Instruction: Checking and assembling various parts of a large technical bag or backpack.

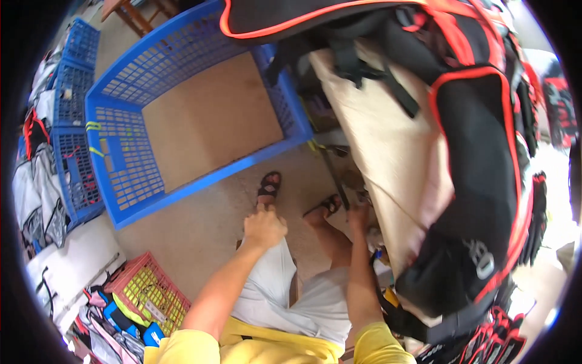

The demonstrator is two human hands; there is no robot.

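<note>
My left hand [265,227] is closed in a loose fist over my left knee, with nothing visible in it. My right hand [359,215] hangs low beside the table's near edge, close to a dark table leg [337,179]; its fingers are blurred and partly hidden. On the cream-covered table [388,133] to the right lies a large black bag [479,139] with orange-red piping. Black straps and a buckle [362,71] trail from it over the cover. Neither hand touches the bag.
A big blue plastic crate [200,182] with a brown board [212,115] in its bottom stands ahead on the left. Stacked blue baskets [76,91] line the far left. A pink basket [151,285] and coloured fabric pieces [115,315] sit at lower left.
</note>
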